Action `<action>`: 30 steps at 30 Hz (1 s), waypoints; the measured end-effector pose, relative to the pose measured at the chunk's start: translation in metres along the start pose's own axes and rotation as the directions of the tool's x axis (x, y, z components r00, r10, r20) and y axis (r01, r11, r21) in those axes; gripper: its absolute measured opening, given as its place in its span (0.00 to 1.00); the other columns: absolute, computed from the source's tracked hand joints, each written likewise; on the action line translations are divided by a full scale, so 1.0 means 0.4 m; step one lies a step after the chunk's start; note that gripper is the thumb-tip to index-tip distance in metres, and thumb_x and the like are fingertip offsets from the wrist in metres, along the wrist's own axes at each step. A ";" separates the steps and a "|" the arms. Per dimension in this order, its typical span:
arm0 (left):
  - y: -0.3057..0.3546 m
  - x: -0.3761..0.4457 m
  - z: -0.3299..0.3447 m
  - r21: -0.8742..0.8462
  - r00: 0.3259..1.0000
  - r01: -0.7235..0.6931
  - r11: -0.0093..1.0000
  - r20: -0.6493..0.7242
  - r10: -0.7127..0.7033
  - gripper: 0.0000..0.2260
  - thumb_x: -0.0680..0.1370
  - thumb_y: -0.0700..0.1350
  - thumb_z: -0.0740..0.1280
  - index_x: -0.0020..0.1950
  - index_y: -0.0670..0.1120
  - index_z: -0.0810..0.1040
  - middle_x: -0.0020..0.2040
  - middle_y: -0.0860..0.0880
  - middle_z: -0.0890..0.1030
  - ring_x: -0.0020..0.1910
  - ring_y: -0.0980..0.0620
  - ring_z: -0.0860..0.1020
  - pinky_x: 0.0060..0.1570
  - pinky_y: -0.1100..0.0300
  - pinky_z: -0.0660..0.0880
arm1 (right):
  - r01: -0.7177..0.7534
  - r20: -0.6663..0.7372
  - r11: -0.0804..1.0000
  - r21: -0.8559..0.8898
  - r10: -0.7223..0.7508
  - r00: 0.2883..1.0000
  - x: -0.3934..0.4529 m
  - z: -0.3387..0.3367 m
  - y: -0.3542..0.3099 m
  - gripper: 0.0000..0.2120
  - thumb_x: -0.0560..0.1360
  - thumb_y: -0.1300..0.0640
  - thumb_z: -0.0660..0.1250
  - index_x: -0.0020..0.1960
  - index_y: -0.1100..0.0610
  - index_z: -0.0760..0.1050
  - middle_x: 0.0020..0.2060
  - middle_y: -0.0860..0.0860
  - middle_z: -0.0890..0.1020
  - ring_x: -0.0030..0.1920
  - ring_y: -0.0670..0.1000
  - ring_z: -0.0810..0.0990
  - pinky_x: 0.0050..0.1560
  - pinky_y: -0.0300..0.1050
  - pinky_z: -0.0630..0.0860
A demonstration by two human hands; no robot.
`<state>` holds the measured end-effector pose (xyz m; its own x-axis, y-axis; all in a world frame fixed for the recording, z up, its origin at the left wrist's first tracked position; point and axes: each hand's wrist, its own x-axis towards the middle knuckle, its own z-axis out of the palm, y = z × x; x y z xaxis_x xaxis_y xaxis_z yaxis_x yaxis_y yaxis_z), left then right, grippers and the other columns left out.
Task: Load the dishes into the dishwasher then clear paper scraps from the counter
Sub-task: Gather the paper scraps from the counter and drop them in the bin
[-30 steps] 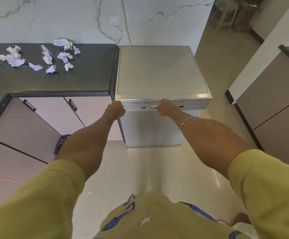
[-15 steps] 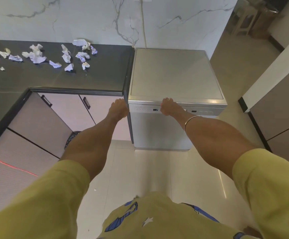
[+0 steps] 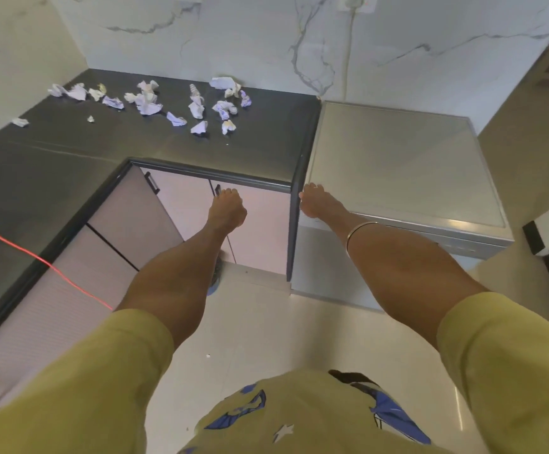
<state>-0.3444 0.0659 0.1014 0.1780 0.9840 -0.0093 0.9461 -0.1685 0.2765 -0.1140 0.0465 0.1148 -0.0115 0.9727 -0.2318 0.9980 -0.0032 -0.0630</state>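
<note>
Paper scraps (image 3: 197,108) wait on the tabletop (image 3: 260,149) because your left hand (image 3: 227,209) and right hand (image 3: 319,203) hang empty, loosely curled, beside the shut dishwasher (image 3: 397,165).

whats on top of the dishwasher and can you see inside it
The dishwasher top is bare except for the right hand at its front left corner. Its door is closed, so the inside is hidden.

no readable text anywhere.
</note>
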 end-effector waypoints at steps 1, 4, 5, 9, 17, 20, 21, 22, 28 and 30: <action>-0.021 0.006 -0.002 0.005 1.000 0.006 1.000 -0.008 -0.006 0.14 0.78 0.36 0.57 0.62 0.33 0.72 0.62 0.36 0.75 0.61 0.37 0.74 0.62 0.45 0.72 | 0.025 -0.021 1.000 0.000 -0.025 0.999 0.018 -0.002 -0.020 0.20 0.80 0.62 0.52 0.70 0.64 0.69 0.68 0.62 0.69 0.68 0.63 0.67 0.67 0.57 0.68; -0.088 0.027 -0.008 0.015 0.999 0.041 0.999 -0.025 -0.041 0.13 0.77 0.36 0.57 0.59 0.35 0.75 0.56 0.37 0.79 0.54 0.38 0.77 0.55 0.46 0.75 | 0.092 -0.038 0.996 0.005 -0.092 0.995 0.066 -0.017 -0.087 0.19 0.80 0.64 0.53 0.69 0.63 0.71 0.67 0.63 0.71 0.68 0.63 0.69 0.68 0.56 0.70; -0.106 0.033 -0.011 0.006 0.997 0.068 0.998 -0.026 -0.067 0.13 0.78 0.36 0.56 0.59 0.34 0.75 0.55 0.37 0.79 0.53 0.38 0.76 0.53 0.46 0.75 | 0.115 -0.040 0.993 0.000 -0.115 0.993 0.090 -0.015 -0.105 0.19 0.80 0.64 0.53 0.69 0.62 0.71 0.67 0.62 0.72 0.68 0.63 0.70 0.68 0.55 0.70; -0.178 0.074 -0.008 -0.031 0.984 0.173 0.984 -0.031 -0.174 0.11 0.79 0.38 0.55 0.56 0.36 0.73 0.56 0.36 0.78 0.55 0.37 0.76 0.54 0.46 0.73 | 0.177 -0.032 0.984 0.004 -0.176 0.984 0.183 -0.028 -0.166 0.20 0.80 0.65 0.52 0.69 0.63 0.70 0.65 0.63 0.72 0.66 0.63 0.72 0.64 0.53 0.72; -0.278 0.234 -0.034 -0.056 0.963 0.255 0.965 -0.073 -0.258 0.12 0.81 0.38 0.55 0.59 0.35 0.72 0.58 0.36 0.77 0.57 0.37 0.75 0.56 0.46 0.72 | 0.258 -0.008 0.966 0.018 -0.257 0.966 0.465 -0.041 -0.252 0.19 0.77 0.63 0.55 0.65 0.60 0.74 0.62 0.63 0.74 0.64 0.63 0.72 0.65 0.56 0.71; -0.304 0.308 -0.051 -0.071 0.958 0.264 0.962 -0.095 -0.270 0.11 0.81 0.39 0.55 0.58 0.36 0.73 0.57 0.36 0.77 0.56 0.37 0.76 0.54 0.47 0.72 | 0.242 0.023 0.968 0.070 -0.244 0.970 0.559 -0.057 -0.276 0.20 0.78 0.62 0.53 0.67 0.58 0.73 0.63 0.63 0.73 0.65 0.64 0.71 0.66 0.56 0.70; -0.311 0.332 -0.055 -0.076 0.955 0.269 0.960 -0.105 -0.276 0.11 0.81 0.39 0.55 0.57 0.36 0.73 0.57 0.37 0.78 0.56 0.37 0.76 0.53 0.47 0.72 | 0.242 0.028 0.967 0.081 -0.245 0.969 0.593 -0.054 -0.280 0.20 0.79 0.60 0.52 0.68 0.59 0.72 0.64 0.63 0.73 0.65 0.64 0.71 0.66 0.56 0.69; -0.317 0.355 -0.062 -0.080 0.951 0.280 0.957 -0.112 -0.287 0.10 0.81 0.39 0.56 0.56 0.36 0.73 0.56 0.37 0.78 0.55 0.37 0.76 0.51 0.47 0.72 | 0.231 0.030 0.970 0.083 -0.234 0.972 0.626 -0.053 -0.284 0.21 0.80 0.58 0.51 0.69 0.60 0.71 0.65 0.63 0.72 0.66 0.63 0.70 0.66 0.55 0.69; -0.363 0.479 -0.068 -0.180 0.917 0.354 0.918 -0.123 -0.378 0.13 0.81 0.43 0.55 0.40 0.41 0.72 0.41 0.40 0.79 0.41 0.38 0.79 0.41 0.48 0.78 | 0.234 -0.050 0.957 0.170 -0.229 0.972 0.732 -0.106 -0.314 0.16 0.79 0.60 0.55 0.62 0.63 0.75 0.61 0.61 0.76 0.63 0.62 0.73 0.60 0.53 0.73; -0.379 0.511 -0.064 -0.195 0.908 0.379 0.904 -0.107 -0.404 0.14 0.81 0.44 0.56 0.40 0.41 0.74 0.39 0.41 0.79 0.39 0.39 0.80 0.41 0.46 0.80 | 0.202 -0.075 0.958 0.201 -0.191 0.979 0.762 -0.114 -0.330 0.13 0.78 0.61 0.59 0.59 0.63 0.75 0.59 0.60 0.78 0.61 0.62 0.77 0.56 0.51 0.75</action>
<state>-0.4583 0.2940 0.0824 -0.2496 0.9682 -0.0172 0.8705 0.2321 0.4341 -0.2464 0.3540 0.0968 -0.1969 0.9700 -0.1423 0.9417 0.1468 -0.3028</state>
